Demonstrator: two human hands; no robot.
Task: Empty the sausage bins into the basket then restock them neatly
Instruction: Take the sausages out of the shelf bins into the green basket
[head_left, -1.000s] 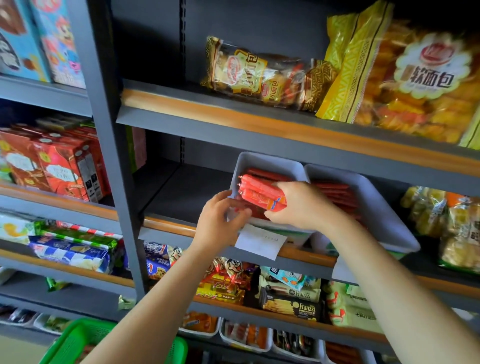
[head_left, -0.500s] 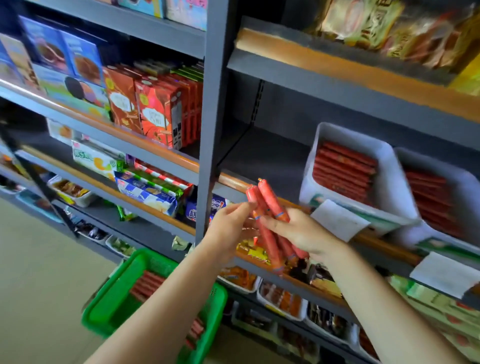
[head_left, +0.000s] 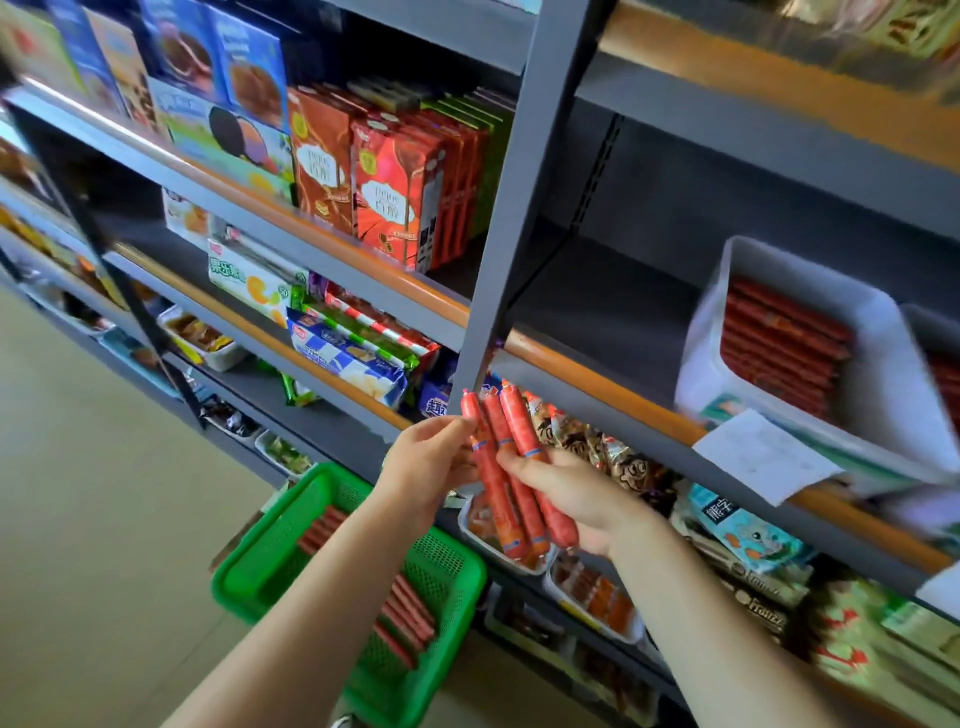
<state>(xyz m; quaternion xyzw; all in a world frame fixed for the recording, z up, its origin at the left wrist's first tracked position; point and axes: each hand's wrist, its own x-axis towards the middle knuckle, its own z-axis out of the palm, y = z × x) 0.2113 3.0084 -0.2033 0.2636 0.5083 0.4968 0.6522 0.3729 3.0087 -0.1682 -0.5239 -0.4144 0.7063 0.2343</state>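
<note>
1. Red sausages (head_left: 511, 467), three or so in a bunch, are held upright in front of the grey shelf post (head_left: 511, 197), above and to the right of the green basket (head_left: 291, 551).
2. The right hand (head_left: 574, 499) wraps its curled fingers round the lower half of the bunch.
3. The left hand (head_left: 428, 462) pinches the upper part of the bunch from the left with its fingertips.
4. The green basket sits low, left of the post, with more red sausages lying inside.
5. A white bin (head_left: 883, 379) on the shelf right of the post holds a neat stack of sausages; a paper label (head_left: 763, 454) hangs at its front edge.
6. Red boxes (head_left: 395, 192) stand on the shelf left of the post.
</note>
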